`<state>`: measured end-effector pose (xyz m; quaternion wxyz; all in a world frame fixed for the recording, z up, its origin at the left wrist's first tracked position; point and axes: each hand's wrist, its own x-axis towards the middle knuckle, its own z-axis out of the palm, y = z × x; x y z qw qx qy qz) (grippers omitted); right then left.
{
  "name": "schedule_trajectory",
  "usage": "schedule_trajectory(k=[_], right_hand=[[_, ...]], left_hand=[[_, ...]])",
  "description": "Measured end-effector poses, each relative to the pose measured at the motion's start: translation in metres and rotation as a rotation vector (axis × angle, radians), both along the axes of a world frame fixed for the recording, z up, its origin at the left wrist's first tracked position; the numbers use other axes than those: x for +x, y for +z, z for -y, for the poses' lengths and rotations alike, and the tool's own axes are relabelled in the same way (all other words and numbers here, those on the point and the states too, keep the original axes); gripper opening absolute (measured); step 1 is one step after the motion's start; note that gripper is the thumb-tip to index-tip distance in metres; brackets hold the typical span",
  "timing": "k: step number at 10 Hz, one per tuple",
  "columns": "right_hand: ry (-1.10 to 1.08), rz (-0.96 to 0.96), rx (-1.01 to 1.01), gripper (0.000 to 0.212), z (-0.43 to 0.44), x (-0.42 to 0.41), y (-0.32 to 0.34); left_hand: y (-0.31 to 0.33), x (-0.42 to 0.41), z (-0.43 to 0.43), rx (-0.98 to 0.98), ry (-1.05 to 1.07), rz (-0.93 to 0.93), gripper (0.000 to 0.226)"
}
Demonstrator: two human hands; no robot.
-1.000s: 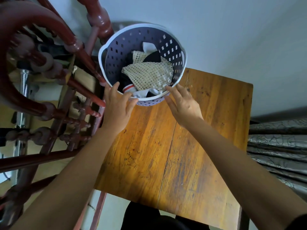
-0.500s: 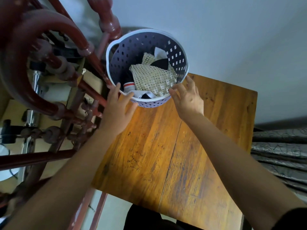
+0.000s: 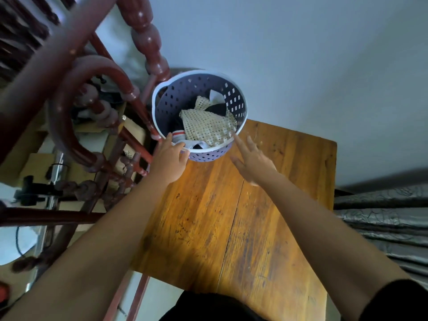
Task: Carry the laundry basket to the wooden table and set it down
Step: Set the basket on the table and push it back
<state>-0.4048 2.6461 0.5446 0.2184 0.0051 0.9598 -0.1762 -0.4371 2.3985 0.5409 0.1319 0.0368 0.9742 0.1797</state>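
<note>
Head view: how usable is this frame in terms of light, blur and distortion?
Head view: dim overall, with one warm bright patch on the wooden table; the red carved furniture at upper left is smeared by motion blur; wide-angle stretch bends the forearms and the table's edges; the laundry basket, the left hand and the right hand read reasonably sharp.

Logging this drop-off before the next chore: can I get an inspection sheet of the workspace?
Surface: wooden table, scuffed, bare apart from the basket.
Job's things: laundry basket at the table's far left corner, holding a cream mesh cloth and dark items.
Clutter: nothing seen on the table.
Grippers: left hand gripping the near rim; right hand open, one fingertip at the rim.
Cables: dark cord low left.
Surroundings: red wooden chair left, grey curtain right, pale wall behind.
</note>
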Motion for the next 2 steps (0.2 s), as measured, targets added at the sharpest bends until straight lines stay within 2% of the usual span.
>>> schedule_trajectory(k=[1, 2], right_hand=[[-0.01, 0.012, 0.008, 0.067, -0.009, 0.016, 0.018], [-0.008, -0.073, -0.042, 0.062, -0.017, 0.038, 0.05]], left_hand=[[0.035, 0.009, -0.01, 0.019, 0.023, -0.018, 0.049], [0.063, 0.04, -0.024, 0.124, 0.032, -0.128, 0.048]])
